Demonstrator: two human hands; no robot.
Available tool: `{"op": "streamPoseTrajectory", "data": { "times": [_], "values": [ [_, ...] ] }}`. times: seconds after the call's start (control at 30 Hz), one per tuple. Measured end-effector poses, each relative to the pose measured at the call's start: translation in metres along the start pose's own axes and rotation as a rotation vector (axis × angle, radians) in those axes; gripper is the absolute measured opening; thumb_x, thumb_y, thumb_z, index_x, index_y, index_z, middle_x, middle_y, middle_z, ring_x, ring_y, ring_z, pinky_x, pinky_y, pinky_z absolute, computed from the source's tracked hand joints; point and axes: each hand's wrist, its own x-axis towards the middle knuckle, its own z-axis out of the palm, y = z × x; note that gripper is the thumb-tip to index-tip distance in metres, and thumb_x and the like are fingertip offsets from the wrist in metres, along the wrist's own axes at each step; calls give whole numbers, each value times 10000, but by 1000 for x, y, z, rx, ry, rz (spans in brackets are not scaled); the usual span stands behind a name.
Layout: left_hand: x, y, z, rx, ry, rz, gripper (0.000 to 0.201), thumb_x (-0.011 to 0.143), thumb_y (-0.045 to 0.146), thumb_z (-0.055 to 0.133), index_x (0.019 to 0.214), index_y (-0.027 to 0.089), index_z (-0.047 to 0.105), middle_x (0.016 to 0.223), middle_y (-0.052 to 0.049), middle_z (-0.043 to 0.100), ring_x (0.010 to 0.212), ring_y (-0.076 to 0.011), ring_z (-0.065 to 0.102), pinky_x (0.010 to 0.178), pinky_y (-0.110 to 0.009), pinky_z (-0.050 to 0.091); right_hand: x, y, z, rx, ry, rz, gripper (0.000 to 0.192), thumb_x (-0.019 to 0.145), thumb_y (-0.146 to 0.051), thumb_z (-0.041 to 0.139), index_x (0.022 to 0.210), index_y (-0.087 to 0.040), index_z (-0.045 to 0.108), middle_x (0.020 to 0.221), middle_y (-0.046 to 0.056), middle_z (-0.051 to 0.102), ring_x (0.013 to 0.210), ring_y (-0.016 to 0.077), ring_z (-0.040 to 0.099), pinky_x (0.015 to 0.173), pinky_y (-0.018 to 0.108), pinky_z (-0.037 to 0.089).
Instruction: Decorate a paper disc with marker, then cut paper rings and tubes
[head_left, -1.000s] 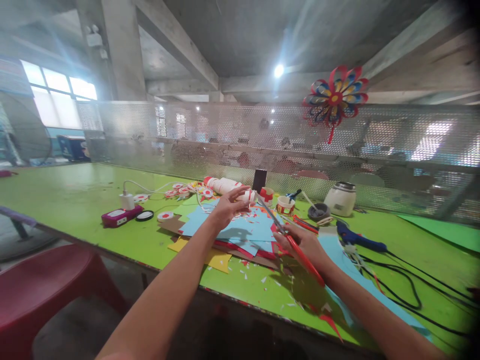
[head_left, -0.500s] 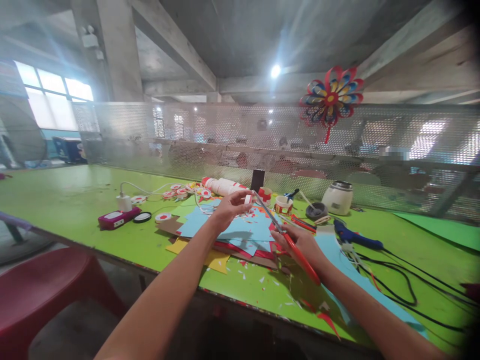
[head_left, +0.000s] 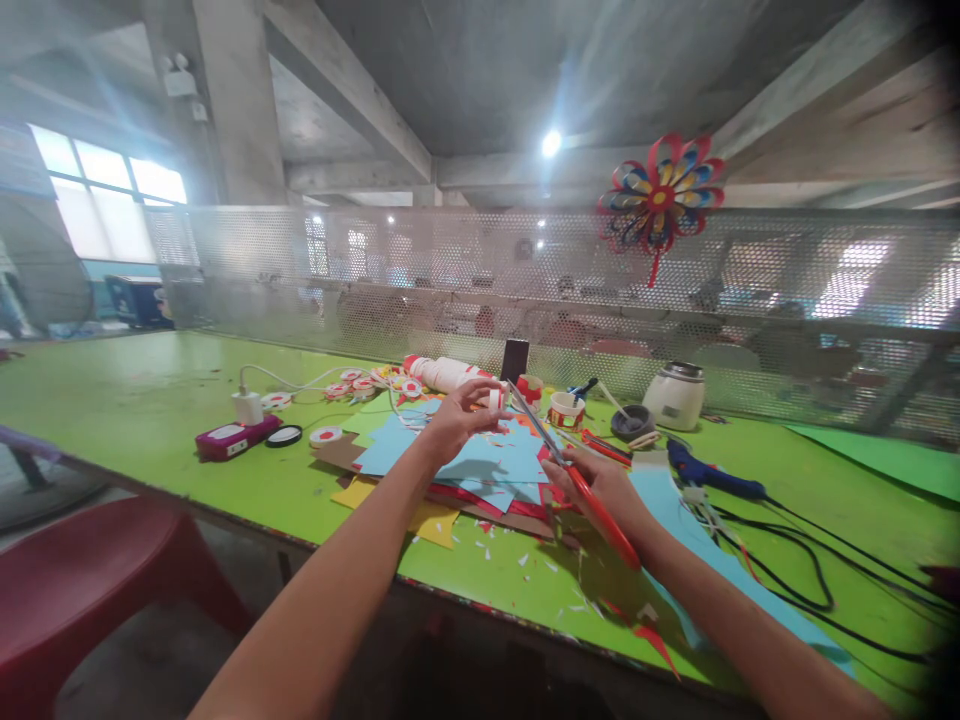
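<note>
Left hand pinched a small white paper piece above the blue sheets; right hand gripped red scissors, fingers closed. Contents of the white pot and cup could not be told

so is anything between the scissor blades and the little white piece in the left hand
Nothing visible: the scissors in the right hand point their tips right at the white piece pinched by the left hand.

One pair of scissors, one glue gun, two tape rolls
</note>
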Motion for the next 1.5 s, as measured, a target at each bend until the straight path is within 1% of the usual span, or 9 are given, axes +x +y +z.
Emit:
{"op": "streamPoseTrajectory", "data": {
  "times": [0.2, 0.4, 0.6, 0.7, 0.8, 1.0, 1.17, 1.33, 1.5],
  "values": [
    [2, -2, -3, -3, 12, -16, 348, 695, 287, 756, 984, 184, 592, 1035, -66, 609, 844, -193, 667, 667, -305, 538, 1, -1, -1, 7, 6, 1, 499, 793, -628, 515, 866, -169, 695, 634, 17, 593, 524, 138, 477, 469, 254, 387],
    [2, -2, -4, -44, 28, -38, 443, 598, 175, 796, 1005, 159, 619, 1072, -97, 636, 1015, -255, 624, 801, -351, 513, 0, -1, -1, -1, 5, 8, 513, 794, -625, 518, 905, -161, 705, 644, 21, 613, 520, 141, 494, 501, 268, 399],
    [0, 0, -3, -78, 53, -40, 499, 589, 154, 803, 1038, 167, 584, 969, -90, 671, 958, -246, 654, 860, -395, 487, 0, -3, -2, -17, -2, 4, 487, 807, -608, 513, 882, -165, 700, 678, 33, 646, 534, 146, 511, 517, 273, 403],
    [0, 0, -2, -83, 43, -37, 503, 576, 153, 807, 1025, 171, 581, 1037, -88, 640, 919, -244, 666, 815, -388, 504, 0, -6, -4, -33, -11, -14, 478, 818, -587, 509, 901, -160, 705, 701, 43, 665, 554, 154, 524, 532, 277, 407],
    [1, -1, -3, -73, 40, -30, 497, 582, 149, 795, 1023, 185, 568, 1060, -69, 610, 864, -225, 673, 720, -335, 512, -1, -9, -5, -44, -26, -34, 478, 821, -568, 512, 935, -147, 708, 709, 52, 677, 583, 166, 553, 551, 280, 423],
    [2, -1, -7, -94, 49, -22, 445, 595, 120, 737, 1004, 178, 570, 1111, -59, 592, 824, -174, 657, 623, -248, 465, -4, -12, -7, -55, -76, -70, 459, 825, -562, 508, 896, -154, 706, 608, 15, 630, 529, 146, 527, 499, 251, 403],
    [2, 2, -12, -136, -3, -67, 401, 622, 94, 660, 1015, 147, 604, 1136, -92, 619, 819, -149, 633, 638, -234, 450, -5, -12, -7, -68, -101, -99, 437, 831, -539, 515, 933, -159, 708, 630, 13, 626, 542, 136, 498, 518, 248, 399],
    [2, 2, -16, -194, -20, -97, 433, 603, 80, 553, 1027, 152, 602, 1088, -104, 660, 844, -165, 628, 681, -256, 455, -8, -12, -5, -64, -119, -111, 443, 818, -528, 543, 965, -142, 701, 659, 18, 625, 563, 136, 486, 547, 254, 396],
    [1, 2, -14, -242, -4, -105, 445, 577, 82, 527, 1008, 163, 603, 1055, -95, 675, 911, -200, 630, 722, -279, 459, -8, -13, -4, -43, -136, -116, 431, 816, -525, 545, 952, -148, 704, 619, 1, 588, 542, 130, 460, 534, 250, 379]
  ]
}}
